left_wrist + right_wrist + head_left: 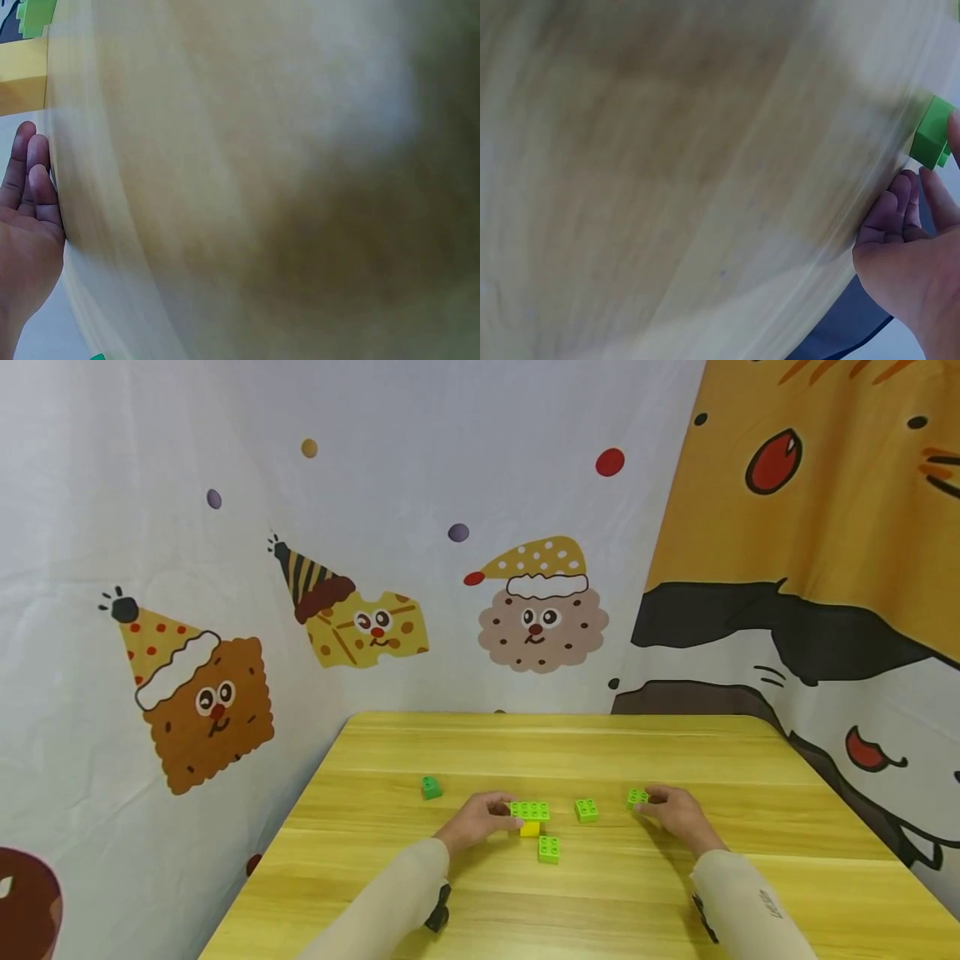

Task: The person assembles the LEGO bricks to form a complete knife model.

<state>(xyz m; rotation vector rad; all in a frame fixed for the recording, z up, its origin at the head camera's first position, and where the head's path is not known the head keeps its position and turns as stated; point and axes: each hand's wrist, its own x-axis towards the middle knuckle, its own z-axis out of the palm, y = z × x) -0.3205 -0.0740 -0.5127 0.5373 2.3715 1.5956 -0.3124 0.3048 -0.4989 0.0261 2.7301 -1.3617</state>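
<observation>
In the head view my left hand (480,820) grips the left end of a long light-green building brick (530,811), its thumb in front and index finger behind. That brick sits on a yellow brick (529,829). The left wrist view shows the yellow brick's side (22,79) near several loosely bent fingers (43,187); thumb and index are out of sight there. On the right, my right hand (677,814) pinches a small light-green brick (637,798) by its right side. The right wrist view shows this brick (932,133) at the fingertips, partly cut off by the frame.
Between the hands lies a square light-green brick (587,811). Another (549,849) lies just in front of the yellow brick. Farther left is a darker green brick (431,787) with a curved side. The wooden table (600,910) meets a printed cloth (420,693) behind it.
</observation>
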